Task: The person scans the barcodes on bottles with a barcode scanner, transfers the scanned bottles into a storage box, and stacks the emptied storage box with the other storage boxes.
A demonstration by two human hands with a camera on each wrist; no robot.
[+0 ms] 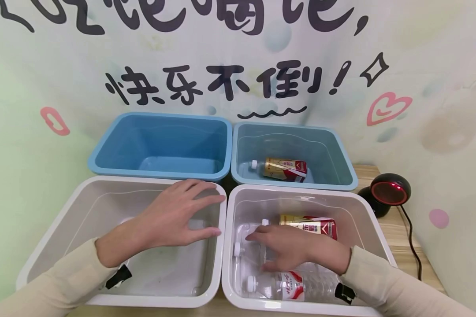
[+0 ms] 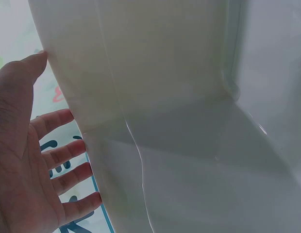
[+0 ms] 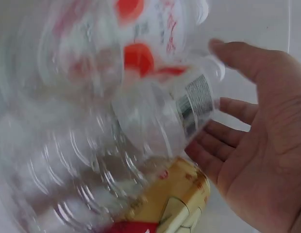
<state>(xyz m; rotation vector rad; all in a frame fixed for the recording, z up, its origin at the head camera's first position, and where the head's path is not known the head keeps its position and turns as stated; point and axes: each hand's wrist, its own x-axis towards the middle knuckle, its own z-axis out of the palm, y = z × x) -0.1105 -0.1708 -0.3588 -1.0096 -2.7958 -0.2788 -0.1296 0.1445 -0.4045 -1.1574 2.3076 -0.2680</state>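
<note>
My right hand point(image 1: 289, 248) reaches down into the right white bin point(image 1: 232, 264), over several plastic bottles. Thumb and fingers are spread around the cap end of a clear bottle point(image 3: 155, 116) with a barcode label, close to it in the right wrist view. Nearer the front wall lies a clear bottle with a red-and-white label point(image 1: 293, 285). Behind the hand is a gold-and-red bottle point(image 1: 317, 225), partly covered. My left hand point(image 1: 178, 215) is spread over the left white bin point(image 1: 218, 251), its fingertips at the right rim and nothing held.
Two blue bins stand behind the white ones. The right blue bin point(image 1: 333, 154) holds another gold-and-red bottle point(image 1: 285, 169); the left blue bin point(image 1: 162, 145) shows a bare floor. A black round device point(image 1: 388, 189) with a cable stands at the right on the wooden table point(image 1: 396, 229).
</note>
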